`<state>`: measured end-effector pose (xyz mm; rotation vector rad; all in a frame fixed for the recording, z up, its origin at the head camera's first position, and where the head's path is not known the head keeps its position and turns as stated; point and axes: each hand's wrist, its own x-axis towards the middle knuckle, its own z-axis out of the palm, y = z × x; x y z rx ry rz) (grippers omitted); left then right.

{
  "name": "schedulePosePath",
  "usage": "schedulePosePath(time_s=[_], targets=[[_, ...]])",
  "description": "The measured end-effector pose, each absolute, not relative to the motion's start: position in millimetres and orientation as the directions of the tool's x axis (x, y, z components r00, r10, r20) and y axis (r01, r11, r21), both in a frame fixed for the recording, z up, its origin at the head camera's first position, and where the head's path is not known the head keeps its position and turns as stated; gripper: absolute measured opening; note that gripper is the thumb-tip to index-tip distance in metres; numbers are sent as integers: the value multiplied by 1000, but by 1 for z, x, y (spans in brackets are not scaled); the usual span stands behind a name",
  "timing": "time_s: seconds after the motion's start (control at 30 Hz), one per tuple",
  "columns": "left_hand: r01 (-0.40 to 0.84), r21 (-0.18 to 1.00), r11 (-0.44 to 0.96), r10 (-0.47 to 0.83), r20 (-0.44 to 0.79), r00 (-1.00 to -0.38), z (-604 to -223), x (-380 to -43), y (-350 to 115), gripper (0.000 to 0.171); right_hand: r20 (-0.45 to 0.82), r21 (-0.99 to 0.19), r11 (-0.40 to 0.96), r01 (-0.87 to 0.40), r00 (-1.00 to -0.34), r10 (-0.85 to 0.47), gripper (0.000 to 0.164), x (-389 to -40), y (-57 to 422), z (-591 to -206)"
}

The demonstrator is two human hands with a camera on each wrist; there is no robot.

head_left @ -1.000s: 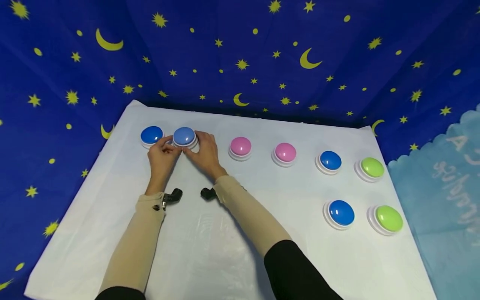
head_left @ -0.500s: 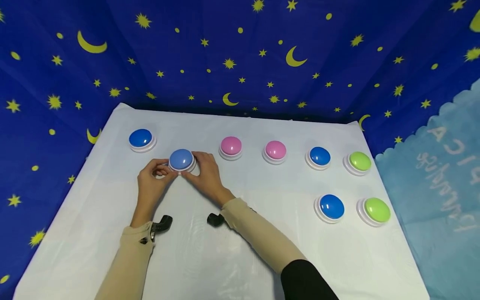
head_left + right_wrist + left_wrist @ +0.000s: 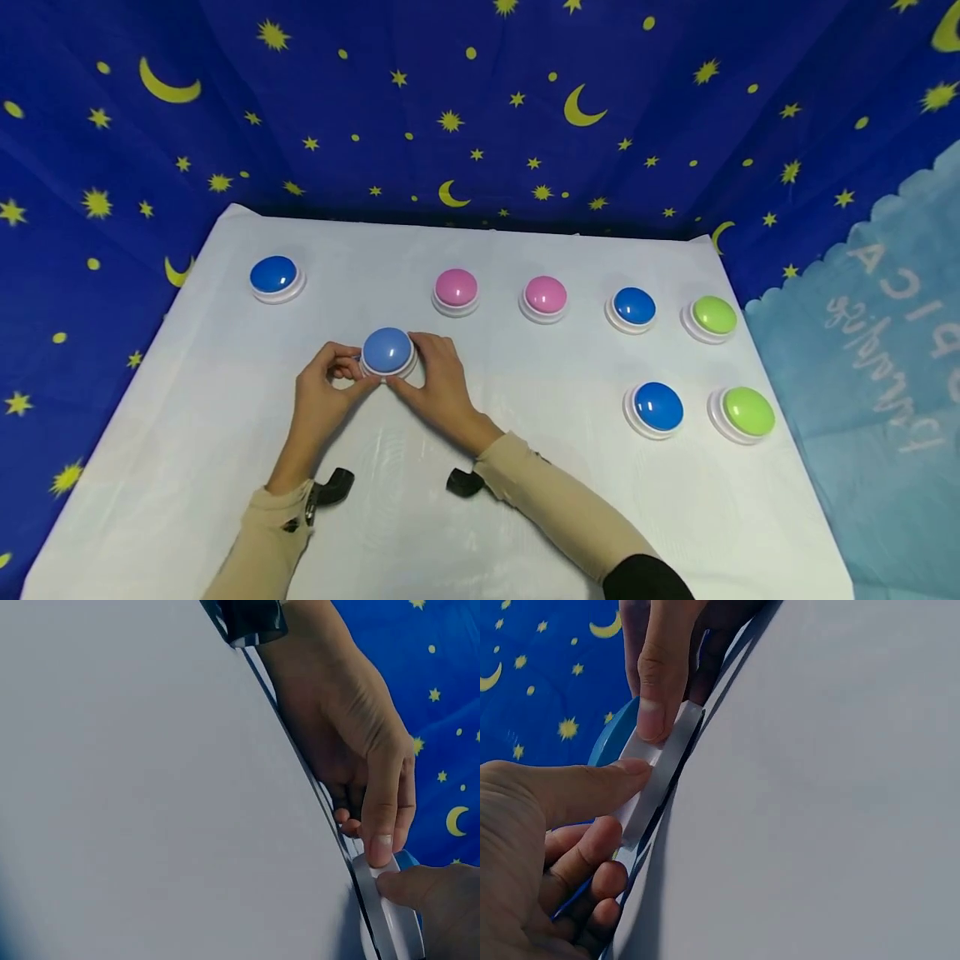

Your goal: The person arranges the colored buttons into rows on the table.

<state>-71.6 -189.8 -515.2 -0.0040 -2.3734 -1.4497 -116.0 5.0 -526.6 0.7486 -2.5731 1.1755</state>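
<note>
A light blue dome push button on a round white base sits between both hands, left of the table's middle. My left hand pinches its left side, thumb at the near rim and other fingers curled. From the right, my right hand grips the same base with thumb in front and fingers along the far side. In the left wrist view, both thumbs press the white base close together. The right wrist view has the base low at the right edge. Whether it touches the table is unclear.
A white-covered table bears a dark blue button at far left, two pink buttons behind the hands, and blue and green buttons at right. A starry blue cloth hangs behind.
Both hands have brought the light blue button from beside the dark blue one toward the near side, then slightly right. The head view has shifted a little. The other buttons stay put.
</note>
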Motion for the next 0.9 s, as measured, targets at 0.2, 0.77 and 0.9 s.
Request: schedulePosePath(time_s=[0.2,0.77,0.9], targets=[[247,866,434,-92,315,-945,-519,-67,-168,45,422,-627,562,-540,-842,-338,69,-100,38,-526],[354,843,405,135,328,-935,-522,-74,-89,47,407,-669,595,-445,-890,-208,70,-67,130,-526],[358,844,399,188,307,-933,-523,-77,-63,47,390,-682,612,-400,-907,-159,71,-59,155,-526]])
